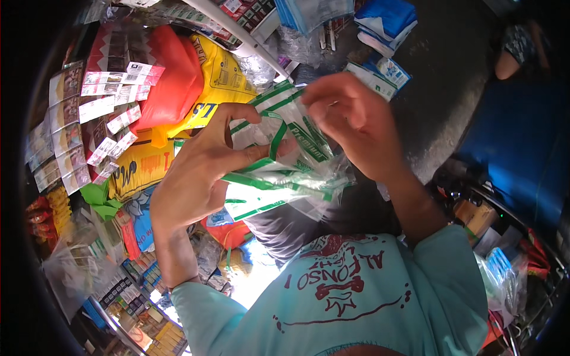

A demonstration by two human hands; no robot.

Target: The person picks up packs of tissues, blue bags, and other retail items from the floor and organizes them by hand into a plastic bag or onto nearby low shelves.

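In front of my lap is a clear plastic wrapper [307, 147] with green stripes and printed lettering, crumpled and partly folded over. My left hand [191, 169] grips its left side, with a green-edged strip of the plastic looped near the thumb and fingers. Beside the wrapper's upper right edge is my right hand [356, 120], raised, blurred and with bent fingers. Whether its fingertips pinch the plastic cannot be made out. The wrapper's lower part lies above my dark trousers [289, 231], and a bright patch of light washes out some of it.
A red bag [171, 75] and a yellow printed sack [222, 66] stand at the upper left, beside hanging sachet strips [67, 129]. Stacked small boxes [129, 289] fill the lower left. Blue packs [387, 22] are at the top. Another person's leg [507, 64] shows beyond a blue surface [516, 147].
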